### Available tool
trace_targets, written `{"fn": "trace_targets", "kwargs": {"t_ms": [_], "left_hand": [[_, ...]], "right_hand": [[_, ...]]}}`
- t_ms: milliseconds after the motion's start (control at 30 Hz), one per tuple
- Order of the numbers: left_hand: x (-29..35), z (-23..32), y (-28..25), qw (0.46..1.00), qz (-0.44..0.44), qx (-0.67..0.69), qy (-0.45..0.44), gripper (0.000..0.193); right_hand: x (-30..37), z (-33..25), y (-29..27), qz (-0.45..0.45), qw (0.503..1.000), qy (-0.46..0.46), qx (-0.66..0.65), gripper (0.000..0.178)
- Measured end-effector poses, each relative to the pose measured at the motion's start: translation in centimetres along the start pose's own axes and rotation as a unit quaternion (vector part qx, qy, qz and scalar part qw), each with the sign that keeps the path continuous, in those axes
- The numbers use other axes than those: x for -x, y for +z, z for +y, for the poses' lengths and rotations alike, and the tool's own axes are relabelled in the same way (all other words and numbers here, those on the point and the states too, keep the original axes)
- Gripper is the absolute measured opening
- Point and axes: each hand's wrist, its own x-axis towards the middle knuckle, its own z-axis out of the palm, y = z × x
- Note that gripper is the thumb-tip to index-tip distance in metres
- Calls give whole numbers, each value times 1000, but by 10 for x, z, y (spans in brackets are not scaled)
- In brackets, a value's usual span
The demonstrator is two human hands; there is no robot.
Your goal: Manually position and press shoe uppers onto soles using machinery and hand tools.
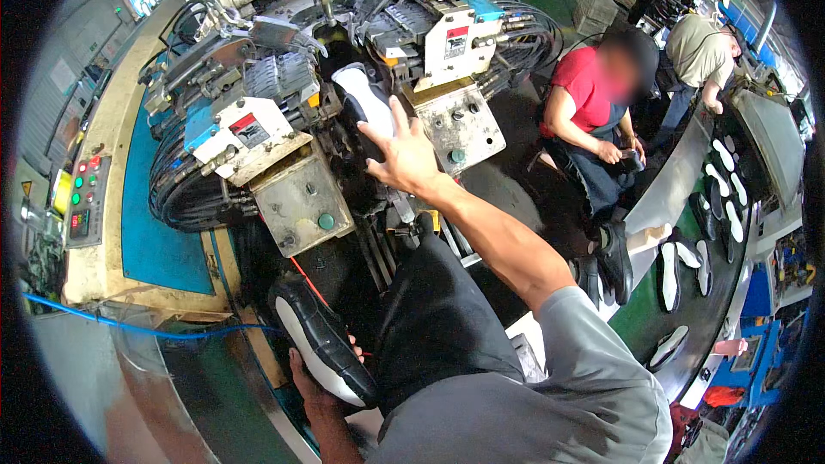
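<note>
My left hand (311, 388), low in the view, is closed around a black shoe (331, 337) with a white sole. That shoe is tilted, its white bottom partly facing up. My right hand (408, 159) is stretched forward with its fingers spread. It is over the near end of another shoe (363, 93), which lies white sole up in the middle of the machine (249, 125). Whether those fingertips touch the sole, I cannot tell. My hand covers part of this shoe.
Metal control boxes (305, 198) with green buttons flank the shoe's place. A button panel (86, 198) stands left. A blue hose (155, 331) crosses the lower left. On the right, a person in red (584, 90) holds something dark beside a conveyor (640, 326) carrying several shoes and soles.
</note>
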Motion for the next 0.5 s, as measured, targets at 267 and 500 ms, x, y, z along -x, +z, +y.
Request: {"fn": "trace_targets", "kwargs": {"t_ms": [267, 500], "left_hand": [[20, -29, 21, 994, 77, -57, 42, 98], [-20, -36, 28, 984, 130, -117, -33, 94]], "right_hand": [[21, -16, 32, 95, 991, -85, 46, 90], [-17, -18, 39, 115, 990, -78, 34, 88]]}}
